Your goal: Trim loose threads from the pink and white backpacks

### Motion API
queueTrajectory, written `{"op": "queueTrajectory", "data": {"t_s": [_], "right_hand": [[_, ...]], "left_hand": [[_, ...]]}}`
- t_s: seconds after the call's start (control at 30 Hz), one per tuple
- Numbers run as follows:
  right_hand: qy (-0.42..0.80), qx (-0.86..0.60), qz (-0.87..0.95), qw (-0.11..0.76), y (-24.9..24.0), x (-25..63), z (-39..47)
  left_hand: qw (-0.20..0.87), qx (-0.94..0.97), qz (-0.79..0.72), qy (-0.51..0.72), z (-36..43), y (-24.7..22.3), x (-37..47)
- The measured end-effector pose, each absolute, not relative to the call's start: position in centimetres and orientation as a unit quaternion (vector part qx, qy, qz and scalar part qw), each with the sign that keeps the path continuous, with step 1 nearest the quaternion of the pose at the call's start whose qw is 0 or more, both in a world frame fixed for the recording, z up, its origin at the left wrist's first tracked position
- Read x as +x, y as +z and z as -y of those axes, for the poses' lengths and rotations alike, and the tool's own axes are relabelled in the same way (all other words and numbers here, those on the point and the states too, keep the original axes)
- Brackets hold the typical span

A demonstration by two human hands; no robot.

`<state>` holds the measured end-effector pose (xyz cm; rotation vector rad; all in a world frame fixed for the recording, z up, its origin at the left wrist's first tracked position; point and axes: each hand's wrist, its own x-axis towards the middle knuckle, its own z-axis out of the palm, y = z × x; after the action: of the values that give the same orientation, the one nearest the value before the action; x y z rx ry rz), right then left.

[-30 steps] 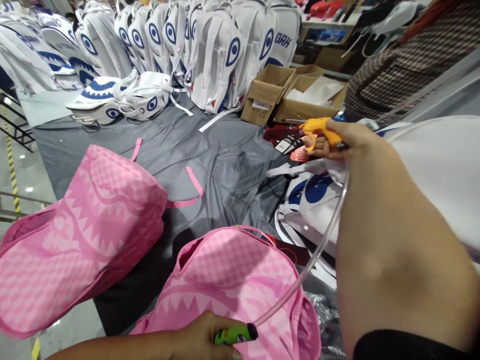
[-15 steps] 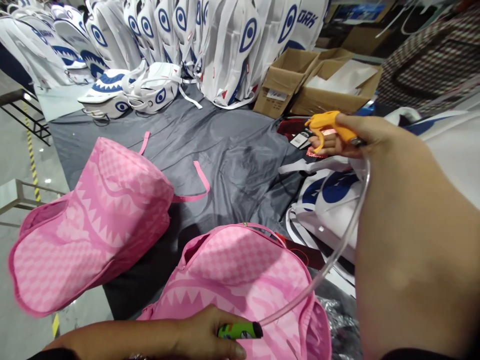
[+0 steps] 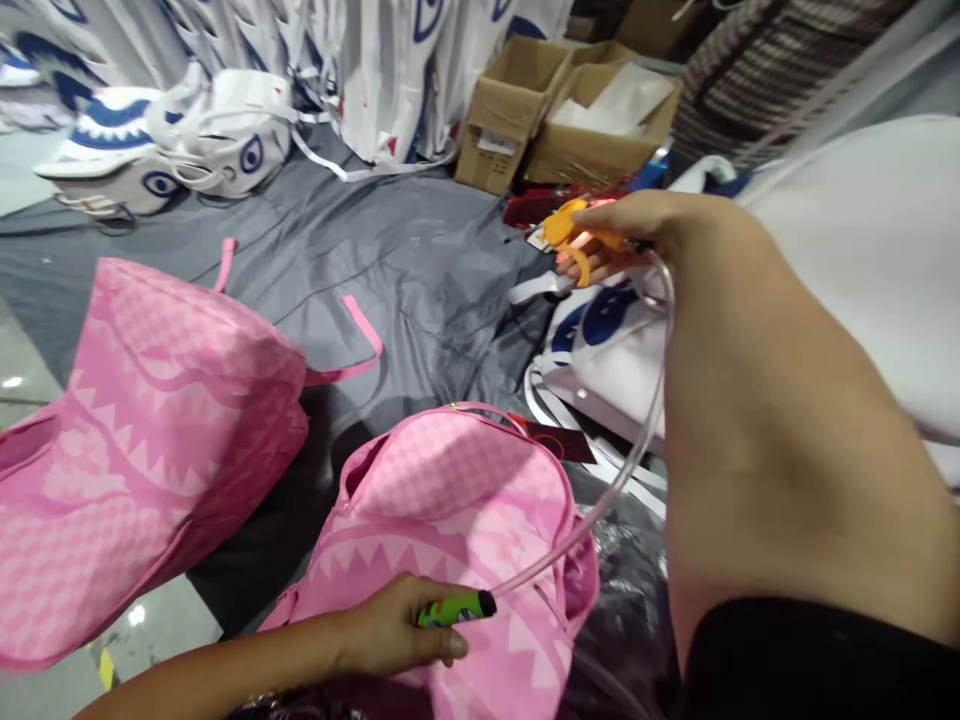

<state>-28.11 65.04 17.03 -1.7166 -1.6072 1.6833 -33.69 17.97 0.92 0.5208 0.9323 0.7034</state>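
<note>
My left hand (image 3: 401, 625) is closed around a small green cylinder (image 3: 457, 608) with a black end; its exact kind I cannot make out. It is held over a pink backpack (image 3: 442, 480) with a checked and shark-teeth print. Farther off, my right hand (image 3: 611, 235) holds an orange trigger gun (image 3: 562, 228), its fingers partly hidden. A clear hose (image 3: 626, 465) runs from near my right wrist down across the backpack toward the green cylinder. Under the gun are red and black tags (image 3: 525, 208) and a white bag (image 3: 600, 350) with blue patches.
Another pink backpack (image 3: 172, 400) lies at the left on the grey cloth (image 3: 427, 260). White bags (image 3: 247, 130) stand along the back beside cardboard boxes (image 3: 487, 125). A dark red card (image 3: 559, 440) lies behind the near backpack, and clear plastic (image 3: 630, 560) at its right.
The view has shifted, so most things now sit farther left and higher. Both hands keep their objects, and the orange gun is turned slightly in my right hand.
</note>
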Motion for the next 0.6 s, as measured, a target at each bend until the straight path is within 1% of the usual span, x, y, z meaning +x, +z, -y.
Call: {"op": "queueTrajectory", "data": {"t_s": [0.03,0.07,0.13,0.27,0.4,0.6], "right_hand": [[0.57,-0.598,0.559,0.069,17.0,-27.6,-64.8],[0.565,-0.61,0.555,0.03,17.0,-27.0,-64.4],[0.551,-0.643,0.532,-0.003,16.8,-26.0,-63.3],[0.551,-0.697,0.458,-0.031,15.8,-24.6,-60.7],[0.565,-0.719,0.401,-0.054,14.7,-23.5,-58.5],[0.641,-0.633,0.42,-0.106,14.7,-20.5,-56.8]], "left_hand": [[0.802,0.251,-0.432,0.328,-17.8,0.9,-33.7],[0.803,0.255,-0.427,0.327,-17.7,0.9,-33.7],[0.81,0.261,-0.413,0.323,-17.4,0.8,-33.5],[0.823,0.27,-0.397,0.303,-17.1,1.1,-33.0],[0.822,0.291,-0.394,0.29,-16.5,1.8,-33.0],[0.813,0.318,-0.41,0.263,-15.3,2.6,-33.4]]}}
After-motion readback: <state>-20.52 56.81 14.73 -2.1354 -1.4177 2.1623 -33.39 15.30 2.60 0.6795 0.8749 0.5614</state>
